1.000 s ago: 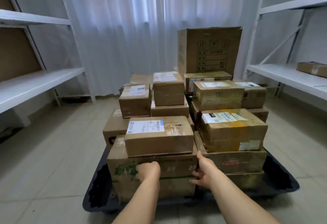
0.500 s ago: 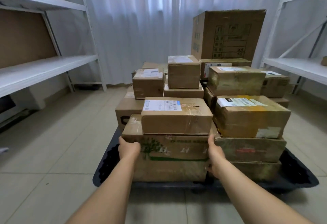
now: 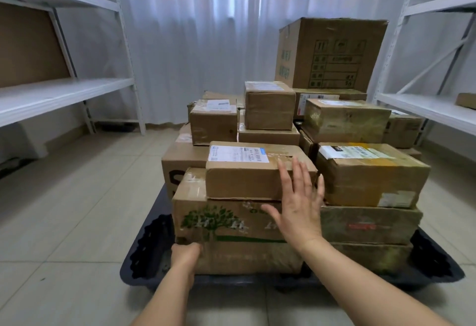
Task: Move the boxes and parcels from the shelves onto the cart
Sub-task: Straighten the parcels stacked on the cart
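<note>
A dark flat cart (image 3: pixel 148 253) on the floor carries several stacked cardboard boxes. At its front stands a large box printed with a green tree (image 3: pixel 231 225), and a smaller labelled box (image 3: pixel 247 173) lies on top of it. My left hand (image 3: pixel 186 253) is low at the tree box's front left corner, its fingers hidden against the cardboard. My right hand (image 3: pixel 298 202) is raised with fingers spread straight, in front of the right end of the labelled box. A big box (image 3: pixel 332 52) tops the pile at the back. One more box (image 3: pixel 466 100) lies on the right shelf.
White metal shelving (image 3: pixel 59 93) runs along the left wall and a matching shelf unit (image 3: pixel 422 108) along the right. White curtains hang behind the cart. Tiled floor (image 3: pixel 64 209) lies open to the left of the cart.
My right hand has left the tree box's right side and risen, fingers spread, to the labelled box. My left hand has dropped lower on the tree box's left corner. The view has moved closer.
</note>
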